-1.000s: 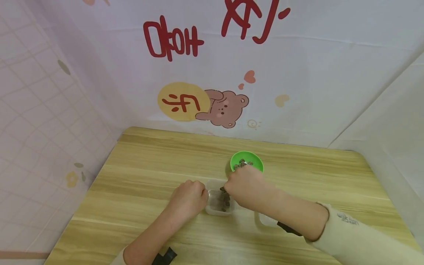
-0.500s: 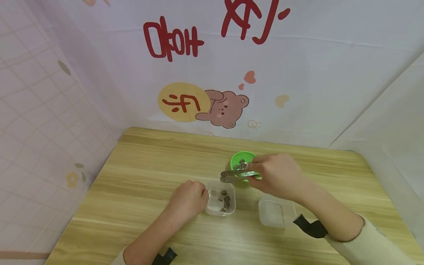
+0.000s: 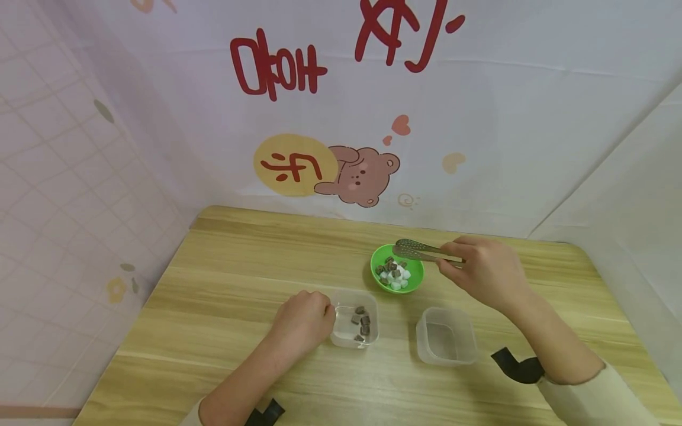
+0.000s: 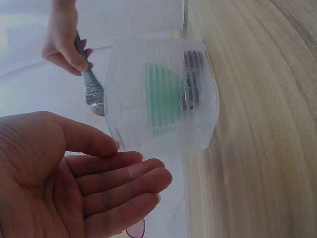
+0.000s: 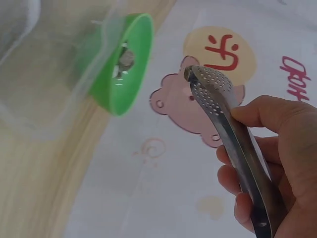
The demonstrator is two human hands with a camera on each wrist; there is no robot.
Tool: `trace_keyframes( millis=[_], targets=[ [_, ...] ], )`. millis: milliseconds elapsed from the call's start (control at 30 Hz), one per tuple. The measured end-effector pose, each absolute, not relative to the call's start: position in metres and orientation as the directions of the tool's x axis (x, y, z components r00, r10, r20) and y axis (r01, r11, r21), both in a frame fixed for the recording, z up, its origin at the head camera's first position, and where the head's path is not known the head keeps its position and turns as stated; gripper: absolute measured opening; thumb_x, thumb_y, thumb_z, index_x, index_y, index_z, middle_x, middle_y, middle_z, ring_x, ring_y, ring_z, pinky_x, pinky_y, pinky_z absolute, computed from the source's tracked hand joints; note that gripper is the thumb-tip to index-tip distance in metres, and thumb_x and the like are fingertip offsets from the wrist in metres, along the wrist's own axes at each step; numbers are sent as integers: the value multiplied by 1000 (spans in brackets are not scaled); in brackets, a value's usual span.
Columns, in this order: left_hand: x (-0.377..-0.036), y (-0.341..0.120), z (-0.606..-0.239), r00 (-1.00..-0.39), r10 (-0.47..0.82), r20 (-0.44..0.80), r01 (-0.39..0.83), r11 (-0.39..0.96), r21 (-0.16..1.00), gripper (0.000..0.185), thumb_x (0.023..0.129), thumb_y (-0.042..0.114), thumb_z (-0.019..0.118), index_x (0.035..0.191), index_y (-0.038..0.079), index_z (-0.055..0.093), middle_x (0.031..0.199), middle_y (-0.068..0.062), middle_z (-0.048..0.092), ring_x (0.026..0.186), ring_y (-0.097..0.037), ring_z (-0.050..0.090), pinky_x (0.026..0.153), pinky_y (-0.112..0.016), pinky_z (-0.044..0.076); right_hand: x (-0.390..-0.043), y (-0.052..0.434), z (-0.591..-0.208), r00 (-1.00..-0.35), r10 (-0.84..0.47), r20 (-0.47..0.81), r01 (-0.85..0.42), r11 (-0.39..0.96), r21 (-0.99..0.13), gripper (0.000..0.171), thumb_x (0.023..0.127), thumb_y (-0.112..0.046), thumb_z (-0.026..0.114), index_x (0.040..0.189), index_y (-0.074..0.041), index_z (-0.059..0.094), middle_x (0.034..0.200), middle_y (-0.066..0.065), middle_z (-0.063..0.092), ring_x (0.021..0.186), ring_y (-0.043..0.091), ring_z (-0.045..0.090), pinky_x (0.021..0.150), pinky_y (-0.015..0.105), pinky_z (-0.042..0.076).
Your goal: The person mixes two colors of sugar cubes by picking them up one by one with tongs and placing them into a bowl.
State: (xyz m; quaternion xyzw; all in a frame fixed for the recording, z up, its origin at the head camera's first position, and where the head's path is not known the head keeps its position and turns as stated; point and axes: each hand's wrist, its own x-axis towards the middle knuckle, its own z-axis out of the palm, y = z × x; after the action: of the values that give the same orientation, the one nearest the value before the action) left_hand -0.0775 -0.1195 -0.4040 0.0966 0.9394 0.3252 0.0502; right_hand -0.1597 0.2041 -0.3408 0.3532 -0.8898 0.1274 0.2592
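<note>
Above the green bowl (image 3: 396, 267), tongs (image 3: 421, 251) lie level, tips pointing left.

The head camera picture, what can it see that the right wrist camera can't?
Only the head view shows the left hand beside the clear tub of brown cubes, and the brown and white cubes seen from above. Only the right wrist view shows the tongs' perforated tips close up. Both show the right hand gripping the tongs, the green bowl, an empty tub and the bear picture.
</note>
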Motion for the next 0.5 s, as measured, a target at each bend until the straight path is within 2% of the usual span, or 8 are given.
trace_keyframes(
  millis=[267,500],
  targets=[
    [-77,-120,-404,-975,220,-34,150,761,631,50,98,6,59,55,18,37,49,10,29,45,-6,27,44,-24,26,-157,213,-352,-687,-503,524,-625,777,-74,15,76,-17,80,90,-13,81,84,0,76,52,4,56,40,21,30],
    [-77,-120,-404,-975,220,-28,153,758,634,50,98,6,59,56,18,35,50,9,28,46,-6,26,44,-24,25,-151,205,-344,-677,-505,535,-644,758,-99,19,76,-20,79,93,-13,81,82,-3,74,54,2,49,40,22,32]
  ],
)
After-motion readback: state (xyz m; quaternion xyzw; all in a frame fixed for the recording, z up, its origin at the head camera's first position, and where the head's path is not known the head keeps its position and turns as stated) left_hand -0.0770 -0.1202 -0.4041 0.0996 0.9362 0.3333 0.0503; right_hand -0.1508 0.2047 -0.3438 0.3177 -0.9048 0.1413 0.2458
